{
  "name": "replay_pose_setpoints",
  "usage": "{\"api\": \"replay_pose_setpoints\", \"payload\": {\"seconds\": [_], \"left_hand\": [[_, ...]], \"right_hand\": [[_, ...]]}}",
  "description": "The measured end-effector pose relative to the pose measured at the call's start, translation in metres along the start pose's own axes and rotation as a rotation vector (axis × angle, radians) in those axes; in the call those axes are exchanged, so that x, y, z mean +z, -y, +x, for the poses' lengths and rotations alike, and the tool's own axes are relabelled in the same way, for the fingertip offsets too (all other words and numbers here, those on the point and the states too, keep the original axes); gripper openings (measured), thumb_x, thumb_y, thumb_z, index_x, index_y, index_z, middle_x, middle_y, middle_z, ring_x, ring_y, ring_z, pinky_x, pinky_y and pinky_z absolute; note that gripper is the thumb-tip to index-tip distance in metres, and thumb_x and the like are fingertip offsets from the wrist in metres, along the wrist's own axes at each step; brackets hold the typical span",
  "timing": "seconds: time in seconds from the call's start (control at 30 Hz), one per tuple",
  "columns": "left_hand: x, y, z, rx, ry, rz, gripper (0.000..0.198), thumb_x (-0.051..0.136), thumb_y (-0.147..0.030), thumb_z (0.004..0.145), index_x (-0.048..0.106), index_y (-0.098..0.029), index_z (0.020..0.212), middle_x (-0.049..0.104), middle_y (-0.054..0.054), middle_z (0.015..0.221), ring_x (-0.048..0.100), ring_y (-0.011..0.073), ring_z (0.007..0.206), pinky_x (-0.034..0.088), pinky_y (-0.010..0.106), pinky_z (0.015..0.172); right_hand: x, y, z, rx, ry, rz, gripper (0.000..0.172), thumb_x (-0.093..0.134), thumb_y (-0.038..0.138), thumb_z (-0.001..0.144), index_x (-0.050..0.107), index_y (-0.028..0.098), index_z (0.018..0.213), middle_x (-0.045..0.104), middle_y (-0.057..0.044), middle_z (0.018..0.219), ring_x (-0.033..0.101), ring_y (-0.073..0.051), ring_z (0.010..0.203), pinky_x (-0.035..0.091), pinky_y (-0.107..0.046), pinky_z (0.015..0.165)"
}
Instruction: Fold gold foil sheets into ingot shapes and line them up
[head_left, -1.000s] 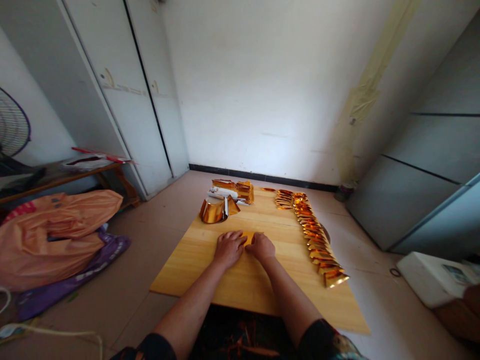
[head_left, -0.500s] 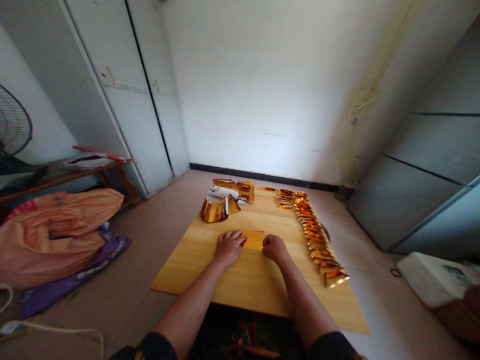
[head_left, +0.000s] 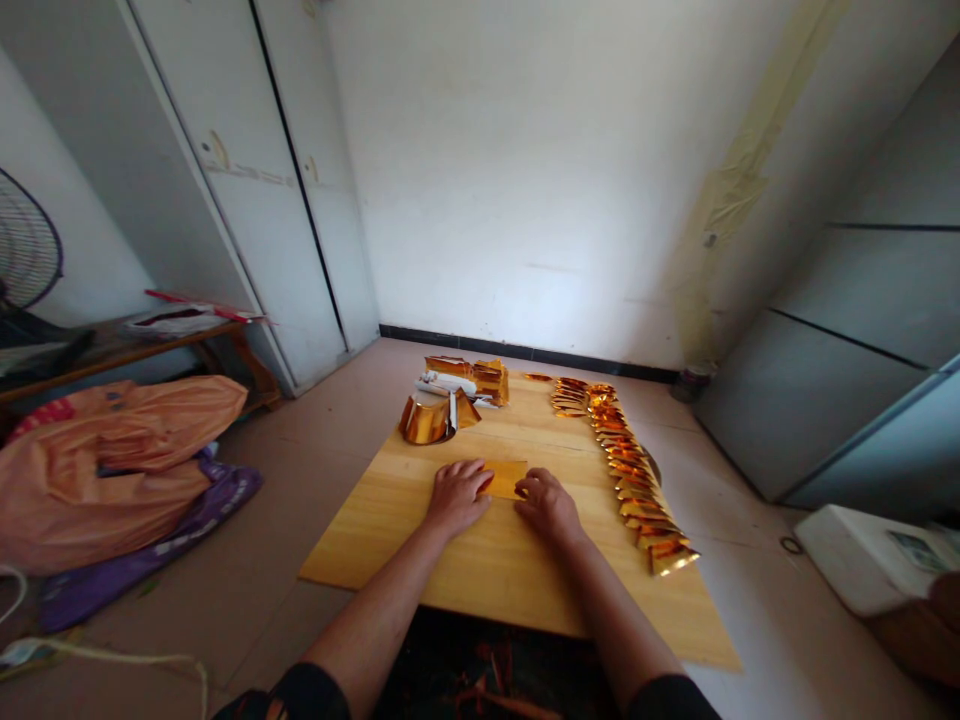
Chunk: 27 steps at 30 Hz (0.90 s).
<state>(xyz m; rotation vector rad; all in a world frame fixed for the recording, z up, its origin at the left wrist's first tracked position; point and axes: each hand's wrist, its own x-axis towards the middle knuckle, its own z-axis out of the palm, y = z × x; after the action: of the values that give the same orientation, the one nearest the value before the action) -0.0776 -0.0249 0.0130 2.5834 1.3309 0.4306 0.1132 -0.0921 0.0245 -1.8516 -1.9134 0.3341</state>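
A small sheet of gold foil paper (head_left: pixel 506 479) lies on the wooden board (head_left: pixel 382 535) between my two hands. My left hand (head_left: pixel 457 497) is at its left end, fingers bent over the edge and thumb near the lower side. At the right end, my right hand (head_left: pixel 551 506) pinches the edge between thumb and curled fingers. Part of each end is hidden under the fingers. Down the right side of the board runs a row of folded gold foil pieces (head_left: pixel 628 470), with a smaller group of folded pieces (head_left: pixel 571 397) beside its far end.
A curled gold foil sheet (head_left: pixel 427 420) stands at the board's far left, near a white roll (head_left: pixel 446 384) and more gold foil (head_left: pixel 491 378). Orange and purple bags (head_left: pixel 127 450) lie on the floor to the left. A white box (head_left: pixel 862 560) is at the right.
My right hand has shifted slightly left and turned over the sheet's right end, its fingers now more spread along the edge. My left hand has barely moved.
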Motion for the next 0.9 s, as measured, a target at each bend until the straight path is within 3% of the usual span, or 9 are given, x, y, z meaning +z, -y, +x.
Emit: {"api": "replay_pose_setpoints", "payload": {"seconds": [0.13,0.3,0.53,0.73,0.9], "left_hand": [[0.0,0.0,0.0,-0.009,0.007,-0.012,0.036,0.053,-0.033,0.081,0.056,-0.035,0.117,0.05,-0.003,0.135,0.043,0.0222,0.121,0.027,0.043,0.103],[-0.003,0.0,-0.001,0.004,-0.002,-0.019,0.037,0.053,-0.035,0.082,0.055,-0.034,0.119,0.051,-0.002,0.134,0.043,0.0218,0.121,0.028,0.042,0.103],[-0.004,-0.001,-0.002,0.019,0.004,-0.029,0.037,0.058,-0.036,0.079,0.057,-0.036,0.116,0.051,-0.002,0.134,0.043,0.0223,0.121,0.028,0.043,0.103],[0.001,0.001,0.0,-0.034,-0.073,-0.065,0.022,0.047,-0.026,0.087,0.062,-0.029,0.102,0.058,-0.002,0.128,0.047,0.0186,0.117,0.03,0.04,0.102],[0.002,0.002,0.001,-0.058,-0.088,-0.099,0.025,0.043,-0.023,0.089,0.062,-0.026,0.104,0.062,0.001,0.122,0.05,0.0176,0.114,0.031,0.038,0.101]], "right_hand": [[-0.004,0.004,0.001,-0.051,0.074,-0.103,0.02,0.05,0.022,0.087,0.069,0.025,0.092,0.062,-0.003,0.1,0.056,-0.013,0.093,0.041,-0.02,0.08],[-0.004,0.005,0.003,-0.066,0.073,-0.145,0.023,0.045,0.026,0.092,0.069,0.026,0.092,0.062,-0.002,0.099,0.057,-0.011,0.089,0.039,-0.018,0.074],[0.002,-0.004,0.006,-0.013,0.024,-0.074,0.022,0.048,0.028,0.09,0.07,0.026,0.087,0.062,0.0,0.101,0.059,-0.009,0.08,0.039,-0.017,0.068],[0.002,-0.008,0.012,0.052,0.026,0.03,0.021,0.049,0.028,0.089,0.07,0.025,0.085,0.062,0.0,0.097,0.06,-0.011,0.083,0.04,-0.018,0.071],[-0.005,-0.003,0.006,0.023,0.044,0.084,0.018,0.054,0.033,0.084,0.067,0.024,0.094,0.062,0.0,0.101,0.059,-0.012,0.085,0.041,-0.019,0.073]]}}
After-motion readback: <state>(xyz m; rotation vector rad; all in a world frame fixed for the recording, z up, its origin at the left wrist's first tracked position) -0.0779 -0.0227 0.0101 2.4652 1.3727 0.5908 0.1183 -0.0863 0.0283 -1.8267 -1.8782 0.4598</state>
